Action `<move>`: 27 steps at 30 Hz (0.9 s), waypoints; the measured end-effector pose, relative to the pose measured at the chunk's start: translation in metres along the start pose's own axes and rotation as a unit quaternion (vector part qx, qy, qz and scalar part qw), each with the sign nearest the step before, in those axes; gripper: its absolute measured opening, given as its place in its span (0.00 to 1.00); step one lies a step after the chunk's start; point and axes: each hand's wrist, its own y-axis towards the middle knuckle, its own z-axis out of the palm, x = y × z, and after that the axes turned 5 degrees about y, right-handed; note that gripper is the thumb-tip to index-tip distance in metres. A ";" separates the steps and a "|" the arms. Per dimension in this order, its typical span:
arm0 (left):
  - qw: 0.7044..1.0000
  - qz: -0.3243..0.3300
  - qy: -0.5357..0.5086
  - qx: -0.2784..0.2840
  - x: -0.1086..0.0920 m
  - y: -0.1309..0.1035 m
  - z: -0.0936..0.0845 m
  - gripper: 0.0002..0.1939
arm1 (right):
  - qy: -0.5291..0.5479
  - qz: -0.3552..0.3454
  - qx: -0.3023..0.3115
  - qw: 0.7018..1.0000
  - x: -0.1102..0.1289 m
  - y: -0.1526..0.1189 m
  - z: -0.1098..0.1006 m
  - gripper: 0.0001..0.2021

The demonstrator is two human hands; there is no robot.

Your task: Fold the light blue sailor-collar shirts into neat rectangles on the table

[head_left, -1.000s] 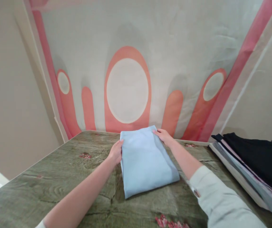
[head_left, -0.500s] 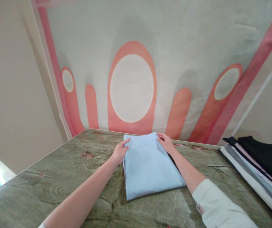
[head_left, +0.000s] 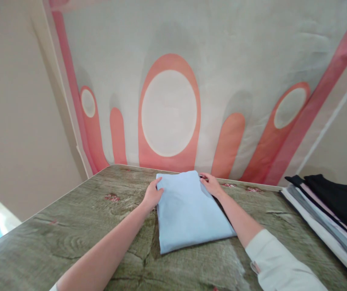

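Observation:
A light blue folded cloth [head_left: 191, 214], perhaps a garment, lies flat on the wood-patterned tabletop, its near edge slanting up to the right. My left hand [head_left: 153, 194] grips its left edge close to the far corner, with the thumb over the top; some fingers are hidden at the side. At the far right corner, my right hand [head_left: 211, 185] pinches the edge, its fingertips partly behind the fabric. My right forearm runs along the cloth's right side and covers the near right corner.
A stack of folded clothes [head_left: 328, 226], black, pink, grey and white, sits at the table's right end. Behind the far edge of the table [head_left: 79, 226] rises a wall with a printed backdrop [head_left: 222, 52] of pink and orange shapes.
The cloth's far left corner has shifted slightly left, and its far edge lies a little straighter. Both hands stay at nearly the same spots on it.

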 end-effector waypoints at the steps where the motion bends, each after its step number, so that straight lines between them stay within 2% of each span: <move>1: 0.999 0.021 0.033 -0.008 0.001 0.000 -0.001 0.28 | -0.008 0.003 -0.008 1.000 0.001 -0.003 -0.003 0.15; 5: 0.992 0.057 0.110 0.000 0.008 0.000 -0.006 0.24 | -0.035 0.011 -0.026 0.999 0.007 -0.021 -0.013 0.15; 9: 0.985 0.101 0.138 0.016 0.011 0.002 -0.007 0.22 | -0.061 0.017 -0.009 0.998 0.016 -0.053 -0.021 0.16; 12: 0.968 0.126 0.214 0.026 0.004 -0.001 -0.008 0.23 | -0.086 0.019 0.027 0.996 0.027 -0.081 -0.028 0.17; 15: 0.932 0.162 0.321 0.035 -0.015 -0.018 -0.007 0.26 | -0.110 0.031 0.069 0.991 0.039 -0.107 -0.035 0.17; 17: 0.902 0.207 0.368 0.095 -0.032 -0.039 -0.003 0.26 | -0.119 0.040 0.084 0.988 0.045 -0.121 -0.041 0.17; 18: 0.884 0.227 0.380 0.150 -0.040 -0.051 0.000 0.26 | -0.124 0.043 0.089 0.987 0.047 -0.127 -0.044 0.17; 20: 0.852 0.268 0.376 0.246 -0.054 -0.073 0.006 0.28 | -0.134 0.045 0.097 0.985 0.049 -0.136 -0.051 0.16; 21: 0.843 0.284 0.371 0.267 -0.059 -0.081 0.010 0.28 | -0.137 0.048 0.100 0.984 0.048 -0.140 -0.054 0.16; 24: 0.833 0.313 0.360 0.281 -0.062 -0.088 0.015 0.29 | -0.135 0.060 0.108 0.983 0.043 -0.147 -0.063 0.15; 27: 0.842 0.304 0.363 0.257 -0.050 -0.073 0.014 0.29 | -0.121 0.074 0.113 0.983 0.040 -0.149 -0.068 0.15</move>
